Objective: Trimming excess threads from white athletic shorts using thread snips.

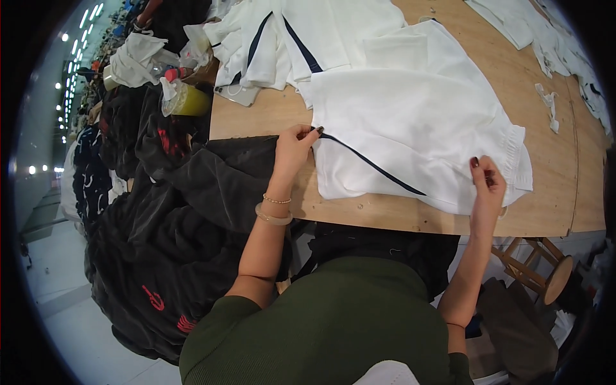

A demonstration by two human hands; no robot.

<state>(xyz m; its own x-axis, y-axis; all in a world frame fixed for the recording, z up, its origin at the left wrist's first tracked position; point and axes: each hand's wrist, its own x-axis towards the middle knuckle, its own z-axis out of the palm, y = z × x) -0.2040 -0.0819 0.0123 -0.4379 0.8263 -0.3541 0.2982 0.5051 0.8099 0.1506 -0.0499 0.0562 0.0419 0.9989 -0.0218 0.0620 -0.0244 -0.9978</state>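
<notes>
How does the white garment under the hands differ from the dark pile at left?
The white garment has a navy stripe; the dark pile bears red marks. The white garment lies fairly flat on the table; the dark pile is heaped and crumpled, mostly beside it. Both are fabric.

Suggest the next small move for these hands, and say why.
Probably the right hand should smooth the white garment toward its gathered waistband: soft creases show beside that hand, while the left hand is at the left end of the navy stripe.
</notes>
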